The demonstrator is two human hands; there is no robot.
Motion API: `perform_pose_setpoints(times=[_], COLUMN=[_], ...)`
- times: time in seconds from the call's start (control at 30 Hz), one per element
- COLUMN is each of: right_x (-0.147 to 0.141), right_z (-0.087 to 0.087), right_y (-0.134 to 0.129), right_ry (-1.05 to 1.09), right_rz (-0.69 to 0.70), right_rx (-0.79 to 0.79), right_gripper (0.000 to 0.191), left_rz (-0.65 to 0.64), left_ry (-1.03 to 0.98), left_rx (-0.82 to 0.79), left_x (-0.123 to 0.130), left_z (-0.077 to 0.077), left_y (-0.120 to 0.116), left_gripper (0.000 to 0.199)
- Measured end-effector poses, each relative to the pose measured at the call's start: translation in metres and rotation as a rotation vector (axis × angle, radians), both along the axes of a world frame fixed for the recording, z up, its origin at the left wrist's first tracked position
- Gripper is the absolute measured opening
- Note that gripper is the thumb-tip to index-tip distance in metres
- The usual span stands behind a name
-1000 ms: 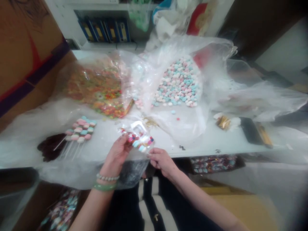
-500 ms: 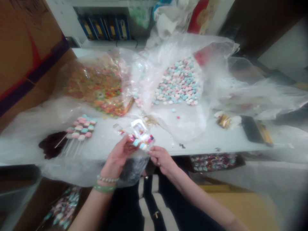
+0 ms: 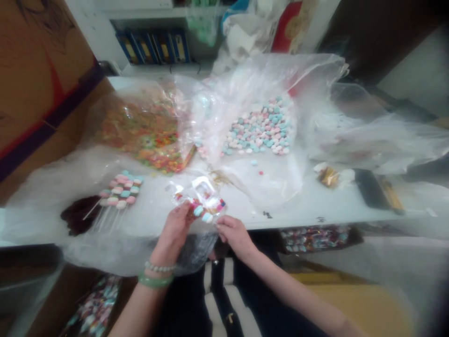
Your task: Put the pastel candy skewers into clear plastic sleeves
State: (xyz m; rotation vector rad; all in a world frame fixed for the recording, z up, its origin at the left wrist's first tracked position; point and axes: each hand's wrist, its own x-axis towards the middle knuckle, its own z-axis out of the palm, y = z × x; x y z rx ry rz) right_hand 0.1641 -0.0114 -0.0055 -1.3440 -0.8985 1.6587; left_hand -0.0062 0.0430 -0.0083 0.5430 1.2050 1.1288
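My left hand point(image 3: 178, 217) is closed on a clear printed bag point(image 3: 206, 199) with blue-and-white marshmallow candies point(image 3: 202, 214) showing in or against it; the blur hides which. Thumb and fingers of my right hand point(image 3: 231, 231) pinch the bag's lower right edge. Both hands are at the table's front edge. To their left, marshmallow skewers point(image 3: 121, 191) on white sticks lie beside a dark brown bundle point(image 3: 80, 215). Thin gold ties point(image 3: 220, 179) lie just behind the bag.
A big plastic bag of orange and green gummies point(image 3: 147, 135) and another of pastel marshmallows point(image 3: 263, 128) fill the table's back. A cardboard box point(image 3: 45, 84) stands at left. Boxes of wrapped candy point(image 3: 315, 238) sit below the table edge. Gold ties point(image 3: 329, 177) lie at right.
The view has shifted slightly, so everything sits a little lower and to the right. Both hands keep their hold on the clear bag, with hardly any other movement.
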Motion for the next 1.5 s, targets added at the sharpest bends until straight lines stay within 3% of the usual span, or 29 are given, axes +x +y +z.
perform_pose_setpoints(times=[0.17, 0.3, 0.43, 0.6, 0.77, 0.87, 1.07, 1.33, 1.5], right_x=[-0.006, 0.002, 0.008, 0.004, 0.005, 0.008, 0.010, 0.009, 0.002], right_z=[-0.002, -0.003, -0.007, -0.018, -0.026, -0.023, -0.008, -0.005, -0.007], right_y=[0.001, 0.004, 0.009, 0.007, 0.006, 0.009, 0.013, 0.015, 0.009], right_ry=[0.089, -0.045, -0.123, -0.440, -0.597, -0.497, -0.036, 0.182, 0.066], right_rz=[-0.027, -0.049, 0.049, 0.197, 0.190, 0.118, 0.092, 0.137, 0.057], right_rx=[-0.078, 0.012, 0.039, 0.264, 0.403, 0.317, -0.083, -0.235, -0.177], right_gripper=[0.019, 0.018, 0.011, 0.012, 0.015, 0.012, 0.009, 0.016, 0.011], left_rz=[0.059, 0.092, 0.110, 0.100, 0.059, 0.049, 0.039, 0.038, 0.039], left_ry=[-0.075, -0.038, -0.079, -0.118, -0.077, -0.060, -0.046, -0.056, -0.047], left_rx=[-0.086, -0.168, -0.117, -0.096, -0.122, -0.135, -0.146, -0.146, -0.093], left_x=[0.007, -0.006, -0.017, -0.018, -0.018, -0.020, -0.016, -0.012, -0.008], left_z=[-0.002, -0.006, -0.006, -0.006, -0.006, -0.006, -0.009, -0.014, -0.021], left_y=[0.000, 0.006, 0.011, 0.012, 0.011, 0.012, 0.009, 0.007, 0.005], left_gripper=[0.023, 0.014, 0.031, 0.017, 0.011, 0.015, 0.016, 0.023, 0.026])
